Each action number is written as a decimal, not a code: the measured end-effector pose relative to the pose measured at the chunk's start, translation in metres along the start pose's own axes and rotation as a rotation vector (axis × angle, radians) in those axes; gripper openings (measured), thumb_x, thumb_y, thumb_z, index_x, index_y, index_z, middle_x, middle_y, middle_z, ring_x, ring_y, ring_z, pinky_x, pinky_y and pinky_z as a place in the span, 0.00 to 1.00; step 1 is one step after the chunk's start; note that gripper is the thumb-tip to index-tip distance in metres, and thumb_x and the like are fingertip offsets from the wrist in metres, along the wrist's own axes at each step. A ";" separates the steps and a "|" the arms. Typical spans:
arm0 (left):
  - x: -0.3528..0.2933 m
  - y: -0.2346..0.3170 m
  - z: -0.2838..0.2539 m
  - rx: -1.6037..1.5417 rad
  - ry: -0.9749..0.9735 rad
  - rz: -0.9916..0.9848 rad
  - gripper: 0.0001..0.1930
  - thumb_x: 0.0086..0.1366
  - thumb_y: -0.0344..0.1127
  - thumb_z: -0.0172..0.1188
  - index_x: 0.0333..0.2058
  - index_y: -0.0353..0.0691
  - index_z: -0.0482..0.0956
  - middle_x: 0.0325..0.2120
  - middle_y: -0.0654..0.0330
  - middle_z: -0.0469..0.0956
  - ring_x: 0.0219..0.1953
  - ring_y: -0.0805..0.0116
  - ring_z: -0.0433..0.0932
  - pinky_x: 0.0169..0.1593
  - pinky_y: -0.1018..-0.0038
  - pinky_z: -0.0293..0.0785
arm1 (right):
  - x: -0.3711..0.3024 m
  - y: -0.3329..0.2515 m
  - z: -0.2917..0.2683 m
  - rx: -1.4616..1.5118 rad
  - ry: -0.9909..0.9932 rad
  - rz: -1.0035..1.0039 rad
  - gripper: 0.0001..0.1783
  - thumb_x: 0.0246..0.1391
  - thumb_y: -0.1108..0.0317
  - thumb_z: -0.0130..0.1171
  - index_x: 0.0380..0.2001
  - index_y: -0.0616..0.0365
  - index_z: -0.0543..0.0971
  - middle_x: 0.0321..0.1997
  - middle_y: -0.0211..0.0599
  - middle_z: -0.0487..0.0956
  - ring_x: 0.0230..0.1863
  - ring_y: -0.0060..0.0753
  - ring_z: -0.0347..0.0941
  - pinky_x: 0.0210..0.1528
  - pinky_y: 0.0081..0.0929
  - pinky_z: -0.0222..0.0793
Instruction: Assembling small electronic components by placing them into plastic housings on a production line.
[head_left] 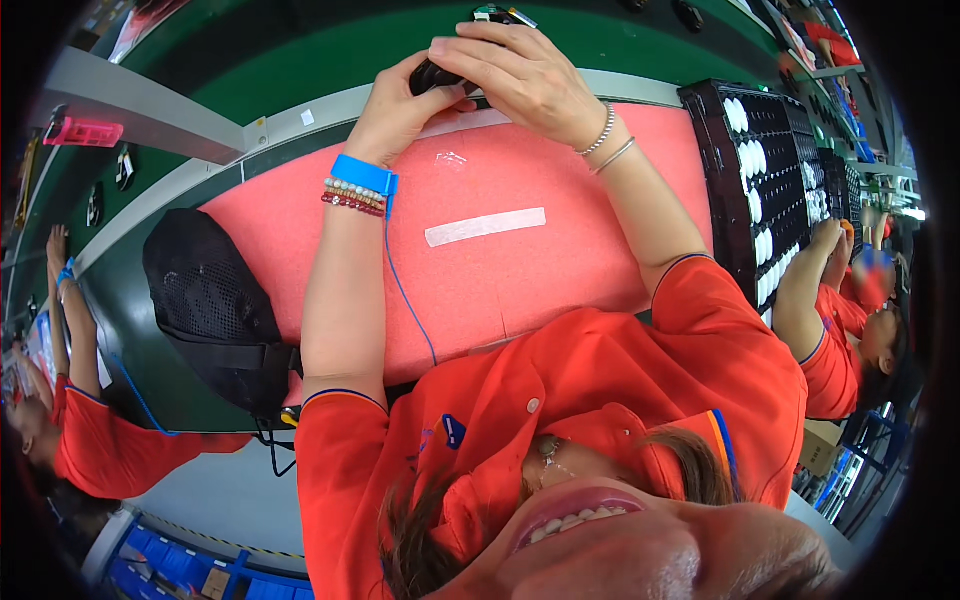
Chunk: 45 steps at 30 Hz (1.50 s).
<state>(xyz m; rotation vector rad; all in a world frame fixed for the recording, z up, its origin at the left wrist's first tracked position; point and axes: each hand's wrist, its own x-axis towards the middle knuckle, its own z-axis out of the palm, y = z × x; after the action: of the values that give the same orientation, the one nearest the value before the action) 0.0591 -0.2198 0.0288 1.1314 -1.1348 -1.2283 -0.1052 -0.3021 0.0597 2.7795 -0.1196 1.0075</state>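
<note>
Head view: at twelve o'clock my left hand [395,110] and right hand [520,75] both grip a small black part [432,76] above the pink worktop [520,270].

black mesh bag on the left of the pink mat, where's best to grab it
Probably the black strap across the near end of the black mesh bag, coming from the person's side: it is a narrow band the fingers can hook, whereas the domed mesh body looks broad and soft.

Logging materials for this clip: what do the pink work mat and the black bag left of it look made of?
Pink rectangular work mat: probably foam or rubber, matte, with a fine even surface. Black rounded bag: likely woven fabric with mesh panels, going by the visible netting.
</note>
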 end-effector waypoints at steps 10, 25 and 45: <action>0.007 -0.004 0.009 -0.582 0.286 0.212 0.16 0.63 0.29 0.47 0.49 0.31 0.66 0.44 0.48 0.74 0.41 0.58 0.77 0.45 0.71 0.75 | -0.012 -0.028 0.029 0.867 -0.043 0.938 0.18 0.44 0.66 0.66 0.39 0.61 0.76 0.35 0.30 0.79 0.36 0.21 0.74 0.38 0.18 0.68; 0.010 -0.015 0.008 -0.517 0.382 0.243 0.17 0.61 0.25 0.48 0.49 0.30 0.67 0.42 0.52 0.75 0.43 0.59 0.76 0.46 0.67 0.74 | -0.012 -0.029 0.033 0.673 0.059 0.663 0.10 0.49 0.67 0.60 0.31 0.63 0.76 0.27 0.36 0.80 0.29 0.24 0.76 0.31 0.20 0.71; 0.001 0.002 -0.014 -0.205 0.092 0.040 0.22 0.60 0.24 0.52 0.54 0.30 0.63 0.30 0.51 0.76 0.19 0.70 0.77 0.20 0.81 0.74 | -0.017 -0.004 0.025 0.299 0.179 0.228 0.16 0.43 0.74 0.62 0.39 0.52 0.80 0.34 0.31 0.77 0.34 0.34 0.71 0.35 0.26 0.70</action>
<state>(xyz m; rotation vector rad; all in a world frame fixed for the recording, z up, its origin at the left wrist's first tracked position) 0.0728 -0.2201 0.0291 0.9955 -0.9361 -1.2191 -0.1015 -0.3032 0.0293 2.9707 -0.2892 1.4327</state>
